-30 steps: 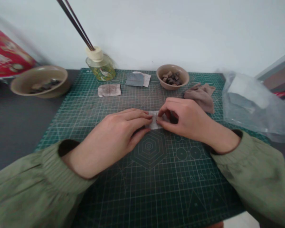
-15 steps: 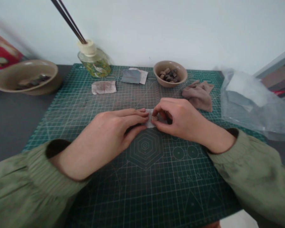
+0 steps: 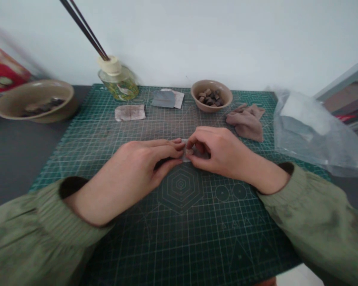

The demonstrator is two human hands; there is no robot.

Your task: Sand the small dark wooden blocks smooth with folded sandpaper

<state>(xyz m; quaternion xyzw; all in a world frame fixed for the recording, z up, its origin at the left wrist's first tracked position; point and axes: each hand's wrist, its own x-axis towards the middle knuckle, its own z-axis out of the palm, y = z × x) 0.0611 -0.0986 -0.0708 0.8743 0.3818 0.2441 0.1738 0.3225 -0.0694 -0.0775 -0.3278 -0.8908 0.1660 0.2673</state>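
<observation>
Far left: tan bowl [image 3: 58, 114] containing small pieces. Left hand [image 3: 131, 174]: open, fingers extended, fingertips on the pale sheet [image 3: 184, 158], which lies on the green mat [image 3: 155, 254]. Right hand [image 3: 223, 153]: pinching a small block [image 3: 190, 151] over the sheet. Behind it: second bowl [image 3: 211, 108], holding cubes. Further right: crumpled cloth [image 3: 248, 124], then plastic bag [image 3: 310, 139].

Flat pale sheet [image 3: 185, 159], small tan piece [image 3: 190, 151] over it
</observation>
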